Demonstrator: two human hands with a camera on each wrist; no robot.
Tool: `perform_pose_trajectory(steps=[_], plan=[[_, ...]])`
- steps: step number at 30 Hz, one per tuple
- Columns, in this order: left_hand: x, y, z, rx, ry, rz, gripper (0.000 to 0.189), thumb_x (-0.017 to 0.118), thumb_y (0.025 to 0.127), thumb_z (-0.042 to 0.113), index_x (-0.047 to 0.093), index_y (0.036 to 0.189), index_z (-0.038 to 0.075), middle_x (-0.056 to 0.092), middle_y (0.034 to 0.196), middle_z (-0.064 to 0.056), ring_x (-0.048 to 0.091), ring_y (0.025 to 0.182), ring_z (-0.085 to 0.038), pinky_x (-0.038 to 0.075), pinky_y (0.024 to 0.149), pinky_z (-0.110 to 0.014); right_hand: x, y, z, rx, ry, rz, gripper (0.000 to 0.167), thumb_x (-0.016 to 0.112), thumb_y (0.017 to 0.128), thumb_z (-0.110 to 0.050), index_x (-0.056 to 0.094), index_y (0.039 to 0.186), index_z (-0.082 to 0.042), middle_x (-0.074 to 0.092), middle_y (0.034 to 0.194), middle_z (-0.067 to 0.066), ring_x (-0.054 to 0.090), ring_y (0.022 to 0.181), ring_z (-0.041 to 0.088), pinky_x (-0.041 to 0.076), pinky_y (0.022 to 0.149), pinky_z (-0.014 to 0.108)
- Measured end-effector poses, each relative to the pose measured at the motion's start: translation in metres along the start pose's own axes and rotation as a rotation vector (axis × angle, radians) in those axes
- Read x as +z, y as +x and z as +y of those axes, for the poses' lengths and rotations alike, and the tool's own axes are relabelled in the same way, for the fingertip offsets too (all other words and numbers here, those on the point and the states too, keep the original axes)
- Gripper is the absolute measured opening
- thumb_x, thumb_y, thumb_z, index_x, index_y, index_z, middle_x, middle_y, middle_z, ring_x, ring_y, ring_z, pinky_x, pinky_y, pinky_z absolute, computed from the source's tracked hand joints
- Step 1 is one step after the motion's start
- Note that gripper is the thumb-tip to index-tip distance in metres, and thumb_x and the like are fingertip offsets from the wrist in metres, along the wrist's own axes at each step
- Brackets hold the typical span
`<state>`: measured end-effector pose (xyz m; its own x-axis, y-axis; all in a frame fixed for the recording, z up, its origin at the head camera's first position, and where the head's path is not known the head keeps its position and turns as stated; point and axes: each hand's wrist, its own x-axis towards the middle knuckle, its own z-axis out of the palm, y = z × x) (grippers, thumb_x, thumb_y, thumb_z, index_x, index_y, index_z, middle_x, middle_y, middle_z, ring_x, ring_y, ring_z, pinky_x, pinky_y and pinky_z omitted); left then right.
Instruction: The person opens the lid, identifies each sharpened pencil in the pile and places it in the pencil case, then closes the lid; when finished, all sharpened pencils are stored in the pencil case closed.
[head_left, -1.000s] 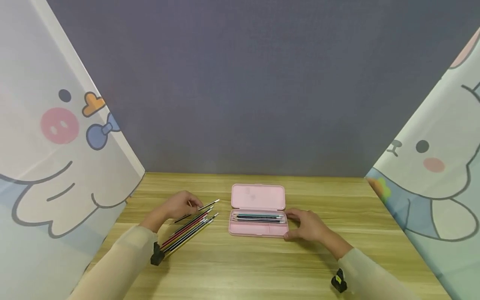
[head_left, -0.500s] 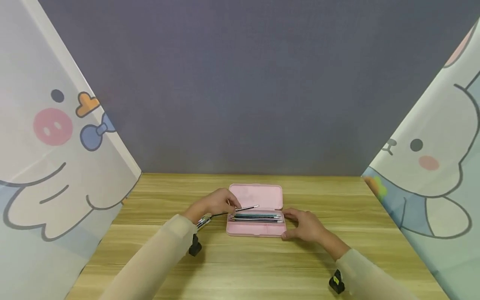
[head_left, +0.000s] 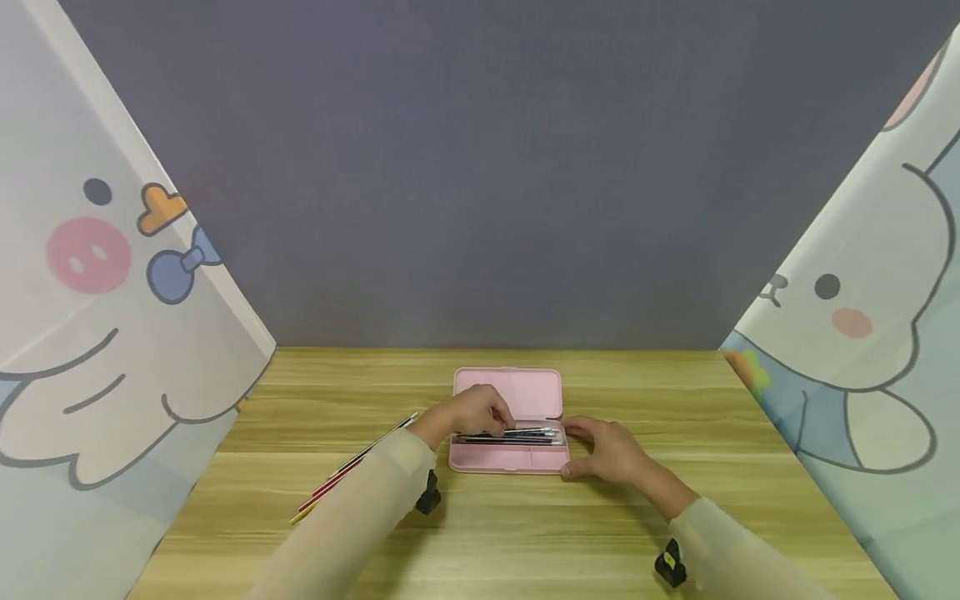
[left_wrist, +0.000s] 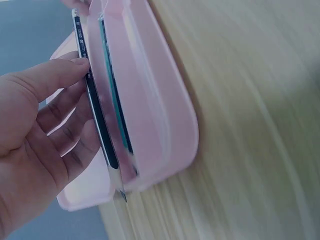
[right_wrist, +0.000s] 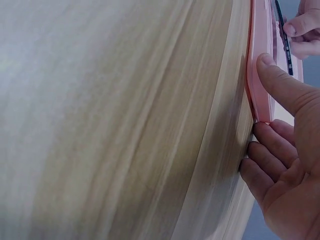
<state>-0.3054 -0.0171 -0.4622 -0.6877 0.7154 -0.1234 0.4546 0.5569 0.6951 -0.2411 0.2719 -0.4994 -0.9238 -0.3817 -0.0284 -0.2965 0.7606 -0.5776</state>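
Note:
A pink pencil case [head_left: 491, 457] lies with its lid [head_left: 525, 392] swung back. My left hand [head_left: 480, 410] is over the rear compartment and pinches a dark, sharpened pencil [left_wrist: 103, 131] between thumb and fingers. In the left wrist view its point sticks out past the end of the case. Below it, a teal pencil [left_wrist: 117, 100] and other dark pencils lie in that compartment. My right hand [head_left: 613, 454] grips the right end of the case, thumb [right_wrist: 280, 82] at the front corner and fingers at the end wall.
Left of the case, several loose pencils [head_left: 330, 485] lie slanted on the wooden table [head_left: 600, 550], partly behind the left sleeve [head_left: 352, 508]. A grey panel [head_left: 495, 183] rises behind the table, with cartoon-printed sheets [head_left: 885, 350] at both sides.
The left hand has carried the pencil rightward from the loose pencils to the case and lowered it over the rear compartment. The right hand has kept its grip on the case.

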Motion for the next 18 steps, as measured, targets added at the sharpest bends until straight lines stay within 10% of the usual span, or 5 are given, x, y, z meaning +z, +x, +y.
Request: perform_pose_trajectory(steps=[18], plan=[[0.017, 0.009, 0.004, -0.05, 0.107, -0.03, 0.017, 0.076, 0.088, -0.002, 0.083, 0.099, 0.009, 0.078, 0.096, 0.0, 0.066, 0.088, -0.005, 0.053, 0.079, -0.021, 0.001, -0.001, 0.0, 0.006, 0.001, 0.007, 0.081, 0.093, 0.07, -0.045, 0.063, 0.139, -0.015, 0.071, 0.131, 0.006, 0.064, 0.126, 0.029, 0.048, 0.104, 0.054]])
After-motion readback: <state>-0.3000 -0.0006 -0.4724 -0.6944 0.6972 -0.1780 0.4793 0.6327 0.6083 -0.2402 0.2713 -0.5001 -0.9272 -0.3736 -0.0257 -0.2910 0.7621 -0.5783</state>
